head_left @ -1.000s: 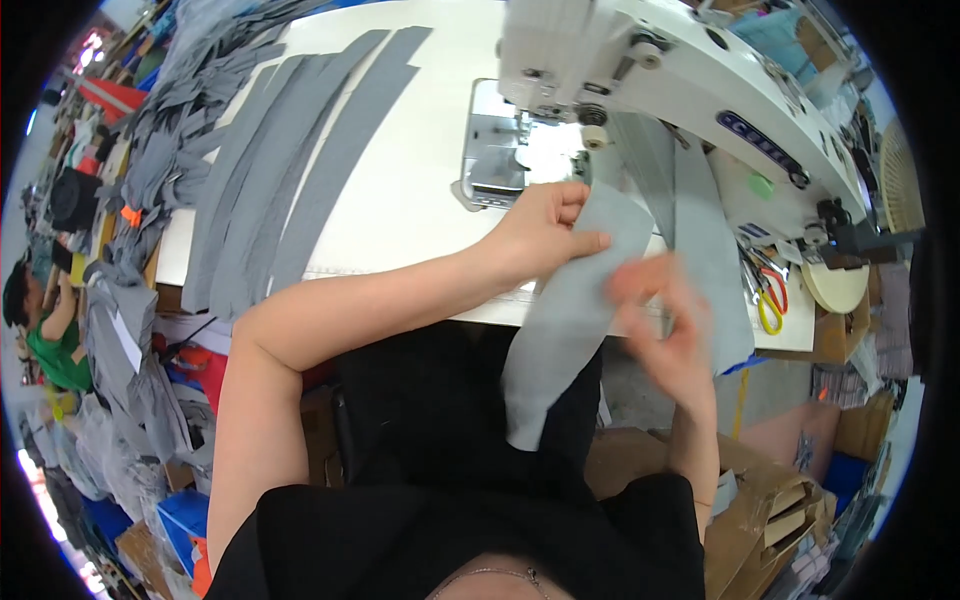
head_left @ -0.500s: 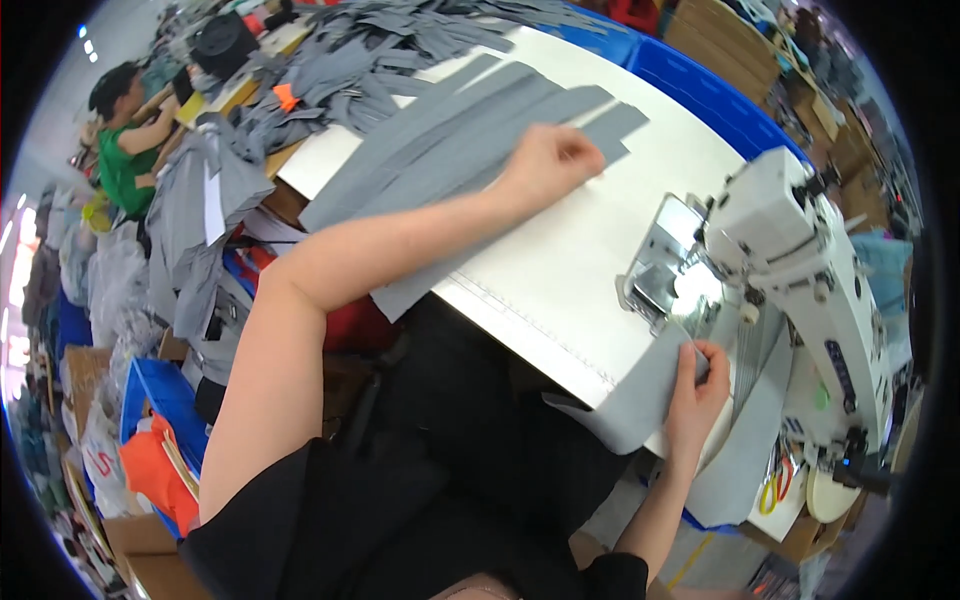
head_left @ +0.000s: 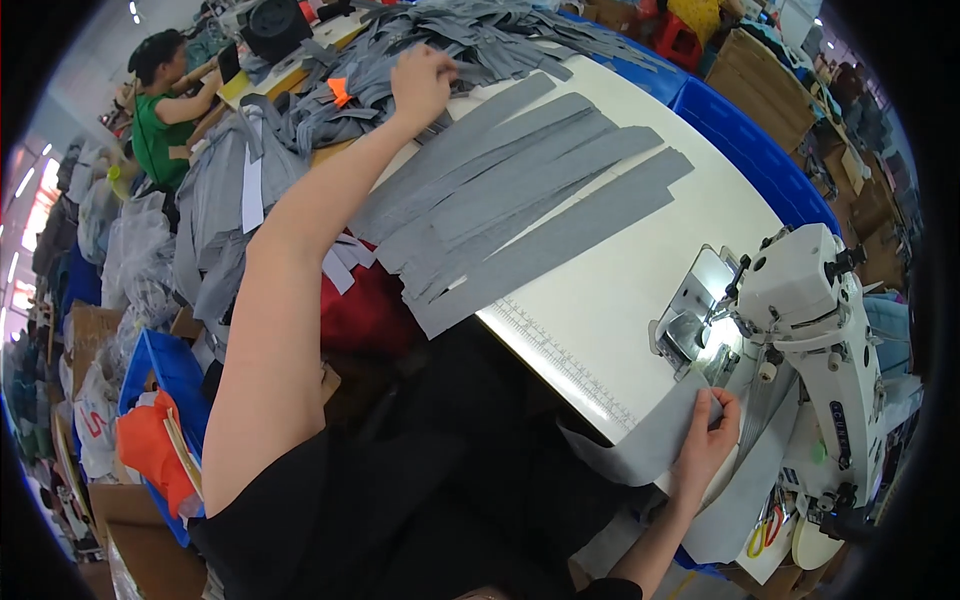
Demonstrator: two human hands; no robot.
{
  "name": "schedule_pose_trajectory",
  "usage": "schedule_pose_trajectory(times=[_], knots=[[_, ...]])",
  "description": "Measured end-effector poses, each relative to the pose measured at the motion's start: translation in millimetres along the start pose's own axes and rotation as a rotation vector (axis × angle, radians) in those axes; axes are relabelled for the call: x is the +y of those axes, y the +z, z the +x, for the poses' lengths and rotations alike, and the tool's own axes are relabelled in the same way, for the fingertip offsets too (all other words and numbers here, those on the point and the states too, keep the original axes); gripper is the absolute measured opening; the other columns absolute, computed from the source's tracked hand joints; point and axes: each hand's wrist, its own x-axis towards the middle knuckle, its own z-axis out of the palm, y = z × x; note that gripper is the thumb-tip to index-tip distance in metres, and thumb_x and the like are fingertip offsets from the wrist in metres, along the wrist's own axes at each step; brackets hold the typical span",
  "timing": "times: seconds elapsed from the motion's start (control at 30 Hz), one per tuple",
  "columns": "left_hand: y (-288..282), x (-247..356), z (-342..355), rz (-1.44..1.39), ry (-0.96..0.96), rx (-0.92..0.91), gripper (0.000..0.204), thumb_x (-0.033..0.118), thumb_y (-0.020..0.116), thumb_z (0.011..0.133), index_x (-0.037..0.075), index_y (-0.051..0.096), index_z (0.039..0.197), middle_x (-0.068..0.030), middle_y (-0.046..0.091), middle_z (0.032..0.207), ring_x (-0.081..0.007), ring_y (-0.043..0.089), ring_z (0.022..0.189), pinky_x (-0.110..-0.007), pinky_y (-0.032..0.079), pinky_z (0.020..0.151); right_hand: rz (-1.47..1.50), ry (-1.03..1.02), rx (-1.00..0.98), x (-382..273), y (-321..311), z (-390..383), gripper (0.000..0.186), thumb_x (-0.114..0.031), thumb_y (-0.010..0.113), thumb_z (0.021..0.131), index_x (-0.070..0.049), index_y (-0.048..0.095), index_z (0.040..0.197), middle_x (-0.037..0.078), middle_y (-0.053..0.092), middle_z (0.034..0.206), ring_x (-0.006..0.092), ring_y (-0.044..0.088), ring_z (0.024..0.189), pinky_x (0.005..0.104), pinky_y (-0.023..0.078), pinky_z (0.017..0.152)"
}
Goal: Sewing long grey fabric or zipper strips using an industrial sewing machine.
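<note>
My right hand point(head_left: 708, 440) pinches the edge of a grey fabric piece point(head_left: 645, 440) just in front of the sewing machine point(head_left: 800, 280). The piece curves over the table's front edge, and its far end lies by the lit metal plate point(head_left: 690, 315) under the machine head. My left hand point(head_left: 422, 88) is stretched far out, above the near side of a heap of grey fabric strips point(head_left: 490, 40). Its fingers are loosely bent and apart, with nothing visible in them. Between my hands, several long grey strips point(head_left: 530, 190) lie side by side on the white table point(head_left: 600, 290).
Blue bins point(head_left: 735, 135) line the table's far side. Yellow- and red-handled snips point(head_left: 765, 530) lie beside the machine base. At the left are hanging grey cloth point(head_left: 215, 210) and a blue crate point(head_left: 165, 370) with orange fabric point(head_left: 155, 450). A person in green point(head_left: 165, 125) works farther off.
My left hand has moved from over the laid-out strips, left and away, to the heap. The right hand stays on the fabric piece by the machine. The whole view has shifted slightly.
</note>
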Motion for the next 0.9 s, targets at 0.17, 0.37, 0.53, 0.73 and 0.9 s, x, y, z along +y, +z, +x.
schedule_pose_trajectory(times=[0.17,0.37,0.53,0.73,0.9], knots=[[-45.1,25.4,48.5,-1.101,-0.178,0.325,0.022,0.026,0.079,0.091,0.005,0.077,0.101,-0.0093,0.072,0.114,-0.0277,0.074,0.097,-0.042,0.053,0.092,-0.024,0.054,-0.004,-3.6,-0.9,-1.5,0.024,-0.024,0.070,0.101,0.000,0.067,0.103,0.010,0.063,0.093,0.0205,0.055,0.089,0.0346,0.044,0.083],[-132.6,115.2,38.4,-1.502,-0.321,0.045,0.008,0.016,0.074,0.101,0.011,0.070,0.097,0.0010,0.073,0.085,-0.0081,0.069,0.070,-0.023,0.053,0.060,-0.094,0.000,-0.027,1.9,-6.1,-1.2,0.024,-0.024,0.067,0.104,0.000,0.065,0.104,0.001,0.059,0.092,0.0102,0.048,0.087,0.0247,0.042,0.081],[-164.1,184.6,7.9,-1.579,-0.360,-0.254,0.009,0.018,0.070,0.104,0.009,0.068,0.101,-0.0005,0.074,0.088,-0.0115,0.073,0.077,-0.026,0.059,0.067,0.174,-0.001,-0.063,-12.2,-5.3,-11.1,0.016,-0.017,0.069,0.101,-0.002,0.064,0.101,0.002,0.062,0.097,0.0102,0.052,0.091,0.0253,0.043,0.082],[-169.3,261.3,-30.1,-1.817,0.420,-0.368,0.015,0.019,0.065,0.107,0.007,0.065,0.116,-0.0059,0.075,0.102,-0.0125,0.074,0.089,-0.030,0.063,0.078,1.156,-0.059,-0.953,-71.5,11.0,-34.4,0.021,-0.025,0.075,0.095,-0.006,0.065,0.092,0.028,0.058,0.144,0.0352,0.061,0.129,0.0454,0.052,0.102],[-213.0,297.5,-71.9,-1.939,0.137,-0.882,0.021,0.017,0.068,0.102,0.003,0.067,0.117,-0.0146,0.072,0.115,-0.0238,0.074,0.104,-0.037,0.061,0.087,1.606,0.080,-0.681,-118.6,57.7,-36.7,0.045,-0.047,0.064,0.102,-0.007,0.063,0.123,0.026,0.037,0.164,0.0439,0.035,0.153,0.0512,0.043,0.117]])
